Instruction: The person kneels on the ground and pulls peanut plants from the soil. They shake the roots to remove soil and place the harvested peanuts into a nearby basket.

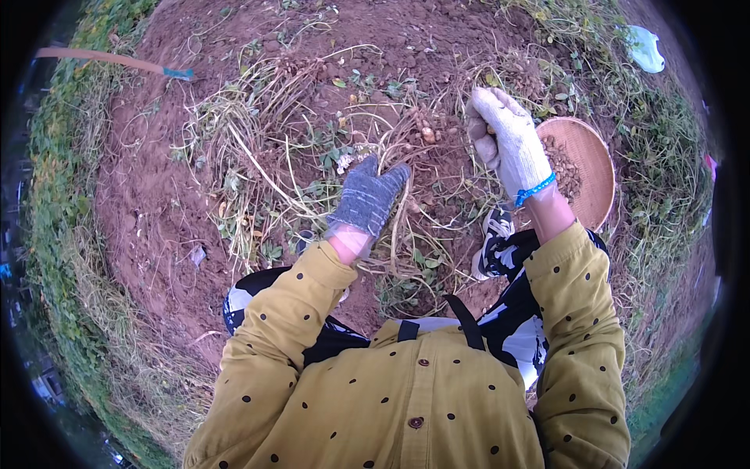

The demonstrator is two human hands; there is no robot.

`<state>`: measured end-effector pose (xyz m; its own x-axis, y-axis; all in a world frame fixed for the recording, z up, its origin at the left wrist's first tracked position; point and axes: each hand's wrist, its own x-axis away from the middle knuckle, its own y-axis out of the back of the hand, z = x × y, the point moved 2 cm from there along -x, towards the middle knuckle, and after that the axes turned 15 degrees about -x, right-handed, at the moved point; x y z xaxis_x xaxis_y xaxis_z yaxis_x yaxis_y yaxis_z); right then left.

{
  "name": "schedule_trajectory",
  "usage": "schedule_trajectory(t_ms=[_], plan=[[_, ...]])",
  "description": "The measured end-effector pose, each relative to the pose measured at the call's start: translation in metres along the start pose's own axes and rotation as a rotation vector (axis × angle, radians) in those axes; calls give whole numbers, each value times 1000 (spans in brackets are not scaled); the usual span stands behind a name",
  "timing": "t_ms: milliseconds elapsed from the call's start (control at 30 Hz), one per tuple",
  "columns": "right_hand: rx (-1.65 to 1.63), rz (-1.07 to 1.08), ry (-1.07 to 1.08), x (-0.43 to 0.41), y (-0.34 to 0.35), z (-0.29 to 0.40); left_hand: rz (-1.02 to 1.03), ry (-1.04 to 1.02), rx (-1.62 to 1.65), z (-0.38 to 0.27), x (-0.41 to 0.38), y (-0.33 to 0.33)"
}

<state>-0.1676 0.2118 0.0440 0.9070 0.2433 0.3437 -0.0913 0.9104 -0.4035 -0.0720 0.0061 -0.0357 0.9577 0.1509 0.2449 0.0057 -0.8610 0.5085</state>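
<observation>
My left hand (371,196), in a grey knit glove, is closed around the stems of a pulled-up peanut plant (391,138). The plant's roots with peanut pods (428,133) spread on the soil to the right of that hand. My right hand (508,138), in a dirty white knit glove with a blue band at the wrist, is raised right of the roots, its fingers curled; a small yellowish-brown bit shows at them, too hidden to name. Behind its wrist, a round woven basket (599,176) holds a heap of picked peanuts (565,170).
Uprooted peanut plants (258,111) lie at the left, and more (521,73) at the upper right. A wooden handle (105,55) with a blue-green end lies at the upper left. A pale plastic bag (645,49) rests on green vines. My shoe (495,240) stands near the basket.
</observation>
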Motion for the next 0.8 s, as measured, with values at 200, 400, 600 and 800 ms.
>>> schedule_trajectory(t_ms=[200, 400, 600, 800], plan=[[702, 131, 203, 7, -12, -14, -21, -65, -211, -3, 1, -3], [500, 99, -3, 13, -18, -16, 19, 6, 116, -8, 2, -4], [-427, 197, 22, 11, 0, 6, 13, -195, 139, 39, -18, -3], [504, -322, 324, -1, 109, 93, 207, 378, 742, 19, -7, 21]])
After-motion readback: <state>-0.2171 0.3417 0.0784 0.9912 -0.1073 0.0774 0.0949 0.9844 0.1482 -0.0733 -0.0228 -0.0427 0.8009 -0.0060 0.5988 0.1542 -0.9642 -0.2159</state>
